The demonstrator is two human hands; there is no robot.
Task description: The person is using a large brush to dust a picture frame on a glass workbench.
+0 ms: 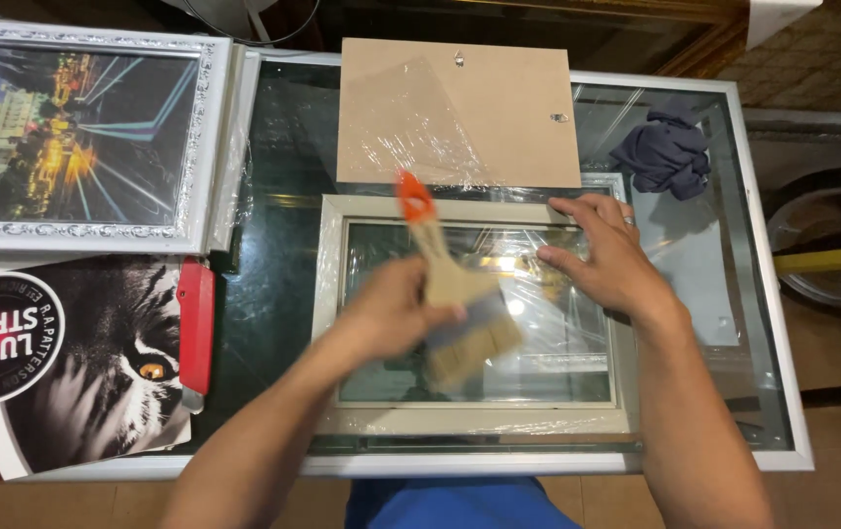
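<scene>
I see the empty frame lying flat in the middle of the bench, with the backing board just behind it. My left hand holds the brush over the frame's glass — my right hand rests on the frame's right side. The cloth lies behind and to the right. The framed picture sits far left, with the poster in front of it.
</scene>
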